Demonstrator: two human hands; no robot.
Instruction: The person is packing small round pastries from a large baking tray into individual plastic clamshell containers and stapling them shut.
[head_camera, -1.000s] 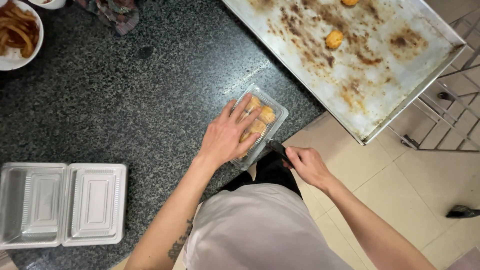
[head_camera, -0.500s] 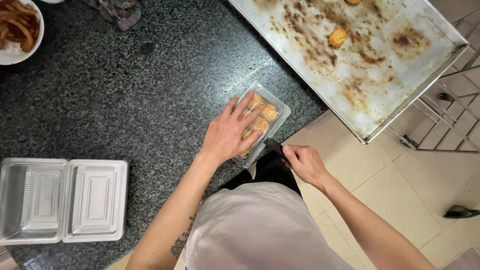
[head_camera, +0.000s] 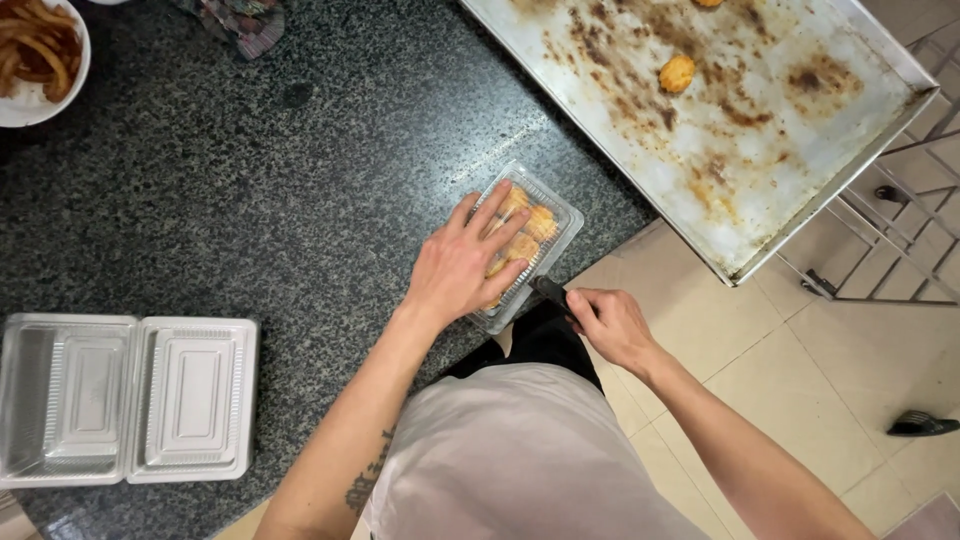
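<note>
Speckled dark granite desk (head_camera: 250, 180), then a stained metal baking tray (head_camera: 720, 110) overhanging its edge, an empty open clear container (head_camera: 125, 398) lower left. Left hand (head_camera: 462, 262) lies flat, fingers spread, on a closed clear plastic clamshell (head_camera: 545, 215) of golden pastries at the desk's edge: probably light, flimsy, crushable, best held by the rim. Right hand (head_camera: 610, 322) grip is closed on a small dark tool (head_camera: 552, 293) at its corner.

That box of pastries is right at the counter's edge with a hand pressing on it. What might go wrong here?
The clear box sits at the counter edge, so a sideways push may slide it off onto the floor. The left hand presses flat on its lid, which might crush the pastries inside. The right hand works a dark tool at the box's corner; a slip there may nick the thin plastic or the fingers.
</note>
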